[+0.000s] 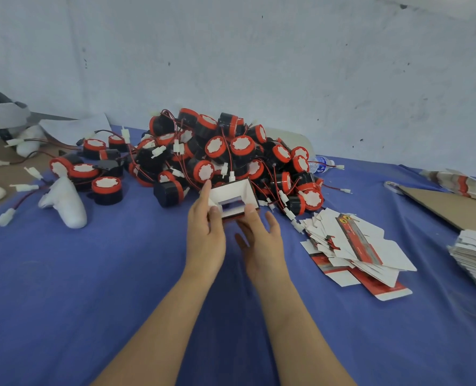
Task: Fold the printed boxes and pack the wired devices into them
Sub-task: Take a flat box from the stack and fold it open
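Head view, left hand (206, 238) holds open box (232, 196), right hand (263, 246) touches

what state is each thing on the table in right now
box: half folded, open, pinched by left hand
right hand: open, one fingertip touching box
devices: heaped, unpacked
flat boxes: unfolded, loosely piled
bottle: lying on its side
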A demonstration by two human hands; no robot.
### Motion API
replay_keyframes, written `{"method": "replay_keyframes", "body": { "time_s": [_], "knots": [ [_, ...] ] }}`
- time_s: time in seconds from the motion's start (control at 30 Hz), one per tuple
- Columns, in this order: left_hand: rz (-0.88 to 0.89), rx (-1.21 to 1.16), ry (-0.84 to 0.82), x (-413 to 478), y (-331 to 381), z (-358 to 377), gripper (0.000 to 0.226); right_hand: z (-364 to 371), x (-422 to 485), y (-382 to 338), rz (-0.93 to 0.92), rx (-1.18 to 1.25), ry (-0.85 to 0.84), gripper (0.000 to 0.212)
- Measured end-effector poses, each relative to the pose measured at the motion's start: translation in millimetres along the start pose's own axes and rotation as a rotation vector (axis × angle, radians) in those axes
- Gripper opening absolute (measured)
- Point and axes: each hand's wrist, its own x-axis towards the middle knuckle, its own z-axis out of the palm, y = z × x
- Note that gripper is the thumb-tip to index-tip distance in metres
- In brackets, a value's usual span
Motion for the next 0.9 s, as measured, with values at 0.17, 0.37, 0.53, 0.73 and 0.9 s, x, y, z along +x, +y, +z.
{"method": "replay_keyframes", "body": {
  "time_s": [0.17,0.37,0.53,0.73,0.9],
  "knots": [
    [-0.01,-0.031,-0.09,-8,5,6,0.044,-3,-1,-7,-0.056,0.071,-0.065,0.052],
    [-0.147,0.035,-0.154,-7,2,7,0.019,-5,-4,-15,-0.181,-0.169,-0.038,0.062],
    [-0.419,-0.01,-0.1,11,14,-9,0.058,-1,-12,-16,-0.617,-1.065,-0.088,0.072],
    [-0.363,0.076,-0.161,12,8,-24,0.024,16,-24,1,-0.538,-1.683,-0.518,0.046],
    [-0.402,0.078,-0.128,12,7,-20,0.026,14,-23,-4,-0.413,-1.401,-0.6,0.057]
  ]
}}
